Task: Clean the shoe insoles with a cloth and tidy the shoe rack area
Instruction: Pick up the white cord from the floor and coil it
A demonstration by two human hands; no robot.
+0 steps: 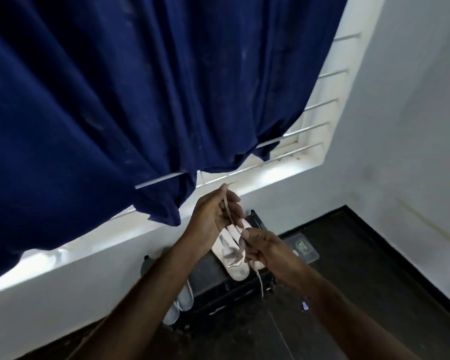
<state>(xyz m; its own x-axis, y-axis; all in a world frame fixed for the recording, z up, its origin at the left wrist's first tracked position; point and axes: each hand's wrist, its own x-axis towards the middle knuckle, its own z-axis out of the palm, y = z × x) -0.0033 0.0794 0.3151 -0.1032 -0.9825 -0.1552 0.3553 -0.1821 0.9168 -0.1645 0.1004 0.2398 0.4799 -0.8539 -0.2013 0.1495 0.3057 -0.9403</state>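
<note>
Head view, left hand (213, 214) and right hand (260, 246) each pinching a thin pale shoelace (227, 209), flat whitish shoes (231, 253) seemingly below.

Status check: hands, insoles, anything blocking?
Left hand and right hand both pinch a shoelace. Insoles lie below on rack. Curtain hangs close.

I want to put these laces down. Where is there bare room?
Free: the dark floor right of the black rack, and the white window sill under the blue curtain. Crowded: the rack top, where pale shoes lie.
</note>
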